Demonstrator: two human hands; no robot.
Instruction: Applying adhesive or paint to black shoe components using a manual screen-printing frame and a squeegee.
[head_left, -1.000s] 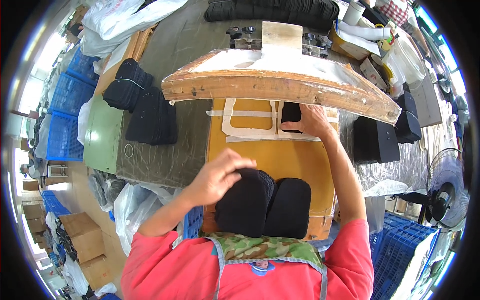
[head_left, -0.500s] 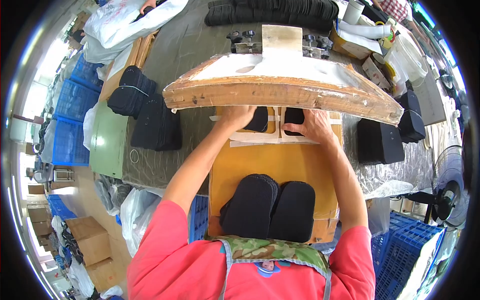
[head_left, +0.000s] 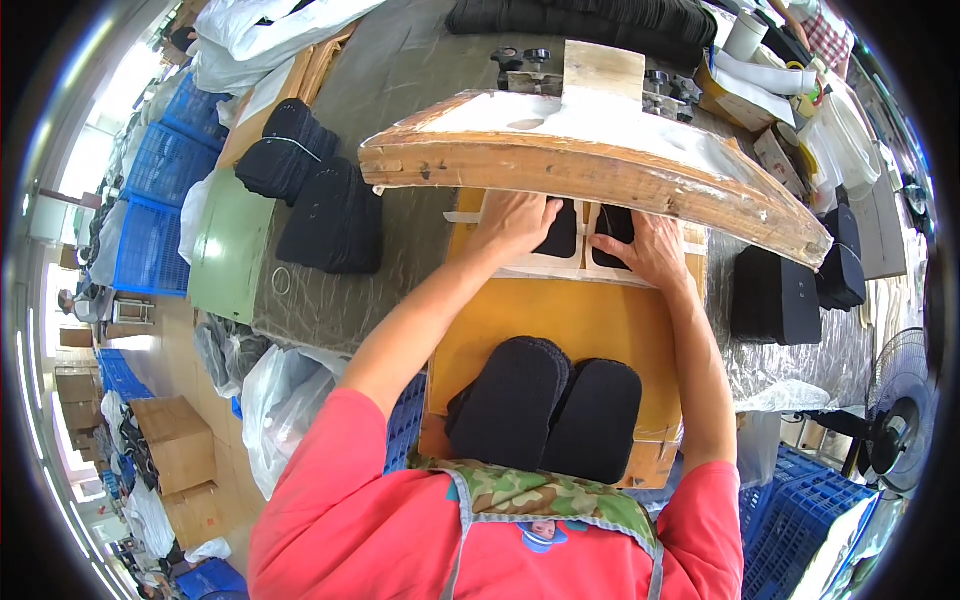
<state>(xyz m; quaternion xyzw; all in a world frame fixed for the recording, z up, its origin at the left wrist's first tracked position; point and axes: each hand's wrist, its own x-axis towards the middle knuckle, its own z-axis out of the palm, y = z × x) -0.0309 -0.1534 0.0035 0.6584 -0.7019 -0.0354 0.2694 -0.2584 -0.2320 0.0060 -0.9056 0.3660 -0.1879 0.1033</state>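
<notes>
Left hand (head_left: 515,222) and right hand (head_left: 650,250): fingers flat, released, each pressing a black insole (head_left: 560,232) (in white templates). Two insole stacks (head_left: 545,405) at the board's (head_left: 570,320) near edge.

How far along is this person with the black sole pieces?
Done: one black piece and a second lie in the pale template. In hand: left hand and right hand press on them under the wooden press board. Left: two near stacks wait.
</notes>
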